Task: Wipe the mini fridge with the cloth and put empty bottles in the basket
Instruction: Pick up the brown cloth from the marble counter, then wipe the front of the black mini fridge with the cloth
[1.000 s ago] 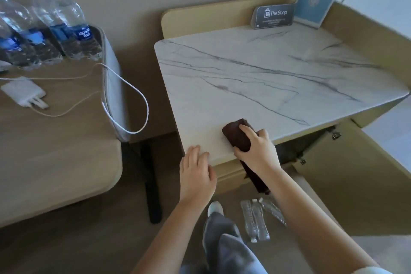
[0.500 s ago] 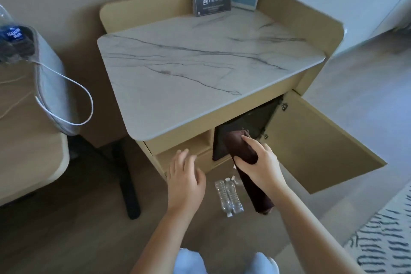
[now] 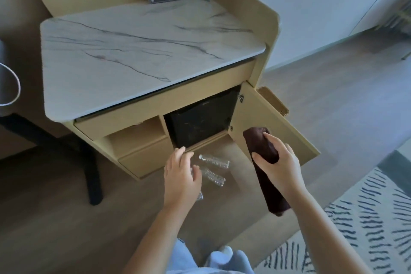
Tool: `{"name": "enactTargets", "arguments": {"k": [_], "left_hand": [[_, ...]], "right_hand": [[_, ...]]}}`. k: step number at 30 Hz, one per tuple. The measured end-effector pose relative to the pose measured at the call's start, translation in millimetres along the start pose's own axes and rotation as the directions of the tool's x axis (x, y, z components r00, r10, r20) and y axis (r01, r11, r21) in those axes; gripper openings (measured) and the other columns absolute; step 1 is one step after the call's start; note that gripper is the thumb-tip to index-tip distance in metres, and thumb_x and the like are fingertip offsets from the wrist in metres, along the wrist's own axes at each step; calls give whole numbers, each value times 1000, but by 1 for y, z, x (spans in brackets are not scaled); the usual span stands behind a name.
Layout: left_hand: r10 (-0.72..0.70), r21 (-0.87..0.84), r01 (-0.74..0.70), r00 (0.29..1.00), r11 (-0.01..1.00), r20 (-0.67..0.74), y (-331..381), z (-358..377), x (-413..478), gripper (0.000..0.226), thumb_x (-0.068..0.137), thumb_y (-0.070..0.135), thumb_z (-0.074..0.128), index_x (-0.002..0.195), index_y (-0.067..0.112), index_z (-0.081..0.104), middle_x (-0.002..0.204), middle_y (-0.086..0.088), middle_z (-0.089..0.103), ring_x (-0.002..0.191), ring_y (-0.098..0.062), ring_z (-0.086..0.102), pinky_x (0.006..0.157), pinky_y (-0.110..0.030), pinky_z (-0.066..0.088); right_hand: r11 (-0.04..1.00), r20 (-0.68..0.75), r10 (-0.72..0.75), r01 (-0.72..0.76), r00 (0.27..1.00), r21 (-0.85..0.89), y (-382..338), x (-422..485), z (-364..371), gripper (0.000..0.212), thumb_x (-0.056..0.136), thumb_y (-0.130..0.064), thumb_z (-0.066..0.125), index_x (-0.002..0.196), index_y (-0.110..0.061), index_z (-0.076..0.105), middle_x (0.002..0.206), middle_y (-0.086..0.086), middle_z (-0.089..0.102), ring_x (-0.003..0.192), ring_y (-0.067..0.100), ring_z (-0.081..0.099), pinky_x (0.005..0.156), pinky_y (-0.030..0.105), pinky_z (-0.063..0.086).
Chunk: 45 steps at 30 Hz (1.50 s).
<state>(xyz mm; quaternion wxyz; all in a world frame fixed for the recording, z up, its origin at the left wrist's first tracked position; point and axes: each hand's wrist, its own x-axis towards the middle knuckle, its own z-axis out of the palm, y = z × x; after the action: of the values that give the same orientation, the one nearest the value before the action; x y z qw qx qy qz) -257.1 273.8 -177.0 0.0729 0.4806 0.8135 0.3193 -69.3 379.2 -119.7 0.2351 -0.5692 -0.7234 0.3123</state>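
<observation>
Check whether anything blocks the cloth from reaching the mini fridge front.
Nothing visible does. The cabinet door is swung open, leaving the mini fridge front exposed. The right hand grips the cloth just right of it; the left hand is lower, over the floor bottles.

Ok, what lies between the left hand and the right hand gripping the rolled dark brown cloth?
Head view: two clear plastic bottles lie on the wooden floor between left hand and right hand.

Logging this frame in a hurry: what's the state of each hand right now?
Left hand: open, holding nothing, over the bottles.
Right hand: grips the brown cloth.
</observation>
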Motion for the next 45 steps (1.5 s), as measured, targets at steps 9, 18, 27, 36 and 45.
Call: {"name": "enactTargets", "arguments": {"k": [9,18,27,36,45], "left_hand": [[29,18,-29,999,999,35,9,15,43,30,79,2,58,109,3,60,122,-16,55,118,-34,49,96,-46,39],[-15,-50,12,999,999,-41,-9,32,118,31,79,4,59,110,3,60,123,-16,55,118,-33,50,96,-42,37],[-121,-26,120,990,992,-73,-31,45,145,33,79,6,60,111,2,59,122,-15,55,117,-32,50,97,-44,39],[-339,60,356,921,933,-193,-22,89,130,39,69,2,72,106,3,60,115,-14,59,110,-33,56,95,-38,35],[-481,33,518,814,855,-325,-22,155,138,36,73,2,67,107,1,58,116,-17,58,111,-34,55,93,-45,43]], "right_hand": [[1000,1,-9,9,1000,11,5,40,-3,56,81,-26,67,132,-27,45,103,0,48,91,12,44,77,22,35],[992,136,-74,87,988,-93,-22,118,35,56,81,-30,67,132,-30,44,101,-2,49,90,14,48,71,18,35],[986,252,-131,152,959,-67,-33,174,70,58,79,-32,68,132,-31,45,102,-3,51,89,11,49,66,11,34],[973,401,-208,231,892,-10,-6,220,96,52,77,-34,70,125,-29,48,102,-2,50,86,11,47,71,22,35],[953,555,-272,302,786,39,50,273,132,57,78,-35,69,130,-31,45,103,-5,45,89,12,46,77,25,38]]}}
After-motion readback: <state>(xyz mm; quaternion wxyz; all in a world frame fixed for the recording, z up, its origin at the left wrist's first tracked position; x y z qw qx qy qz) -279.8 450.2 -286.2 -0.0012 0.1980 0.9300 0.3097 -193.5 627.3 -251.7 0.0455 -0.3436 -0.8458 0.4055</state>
